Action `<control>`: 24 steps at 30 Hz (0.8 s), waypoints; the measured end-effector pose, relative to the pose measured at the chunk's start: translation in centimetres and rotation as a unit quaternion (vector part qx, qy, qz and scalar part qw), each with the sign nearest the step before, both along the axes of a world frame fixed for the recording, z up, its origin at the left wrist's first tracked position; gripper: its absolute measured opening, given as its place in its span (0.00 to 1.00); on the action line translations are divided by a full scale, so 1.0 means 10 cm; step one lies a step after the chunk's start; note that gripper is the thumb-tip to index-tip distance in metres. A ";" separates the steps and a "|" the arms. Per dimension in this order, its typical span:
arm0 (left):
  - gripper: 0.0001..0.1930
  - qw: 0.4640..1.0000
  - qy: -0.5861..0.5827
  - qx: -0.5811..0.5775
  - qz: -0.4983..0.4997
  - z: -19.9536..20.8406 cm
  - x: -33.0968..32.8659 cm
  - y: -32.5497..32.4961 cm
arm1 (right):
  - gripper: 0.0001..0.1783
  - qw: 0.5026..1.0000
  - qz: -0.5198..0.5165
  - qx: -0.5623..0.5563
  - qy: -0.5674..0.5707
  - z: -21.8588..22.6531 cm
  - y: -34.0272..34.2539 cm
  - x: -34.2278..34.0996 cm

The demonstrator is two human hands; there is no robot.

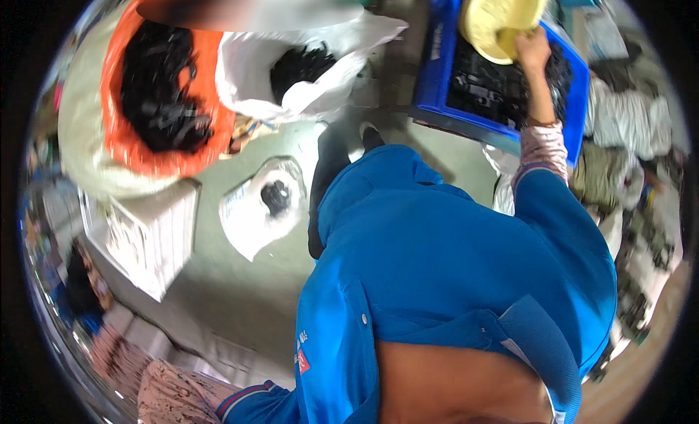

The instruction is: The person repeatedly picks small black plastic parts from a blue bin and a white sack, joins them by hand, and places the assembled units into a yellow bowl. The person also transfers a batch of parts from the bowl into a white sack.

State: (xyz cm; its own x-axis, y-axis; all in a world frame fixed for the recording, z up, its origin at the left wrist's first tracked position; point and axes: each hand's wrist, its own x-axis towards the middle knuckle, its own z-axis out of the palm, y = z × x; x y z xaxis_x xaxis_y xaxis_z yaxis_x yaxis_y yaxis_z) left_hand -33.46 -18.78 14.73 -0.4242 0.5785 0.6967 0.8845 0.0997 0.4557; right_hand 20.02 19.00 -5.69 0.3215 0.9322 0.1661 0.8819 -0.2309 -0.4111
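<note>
At the upper right my right hand (535, 51) is closed on the rim of a yellow plastic basin (484, 20). The basin is tilted over a blue crate (582, 111), which holds many small black plastic pieces (480, 89). Their exact kind is too small to make out. My right forearm reaches across the crate's near right side. On the left, a patterned sleeve (178, 395) runs toward the lower left edge, and my left hand does not show.
Upper left stands a large sack with an orange liner (204, 122) full of black pieces. Beside it a white sack (244, 71) holds more. A small white bag (244, 216) and a white crate (171, 242) rest on the floor. Bundled sacks (633, 122) line the right.
</note>
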 end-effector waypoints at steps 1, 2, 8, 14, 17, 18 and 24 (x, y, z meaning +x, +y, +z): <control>0.24 1.000 -0.009 -0.004 0.027 -0.01 0.07 -0.22 | 0.22 0.999 0.012 0.039 0.017 0.05 -0.01 -0.04; 0.24 0.998 -0.020 -0.007 0.054 -0.02 0.12 -0.45 | 0.21 0.998 0.016 0.065 0.002 0.15 -0.07 -0.11; 0.24 0.981 -0.081 -0.014 0.174 -0.22 0.32 -1.66 | 0.14 0.953 0.067 0.168 0.242 0.69 -0.94 -0.38; 0.24 0.962 -0.136 -0.016 0.238 -0.55 0.15 -2.70 | 0.11 0.890 0.233 0.115 0.376 0.56 -2.77 -1.70; 0.24 0.946 -0.171 -0.017 0.275 -0.76 0.00 -3.20 | 0.11 0.855 0.342 0.012 0.391 0.31 -3.43 -2.40; 0.24 0.937 -0.183 -0.017 0.296 -0.86 -0.07 -3.38 | 0.11 0.857 0.403 -0.039 0.318 0.06 -3.50 -2.56; 0.24 0.905 -0.237 -0.025 0.353 -1.09 -0.31 -3.92 | 0.13 0.788 0.446 -0.275 0.324 -0.09 -4.27 -3.70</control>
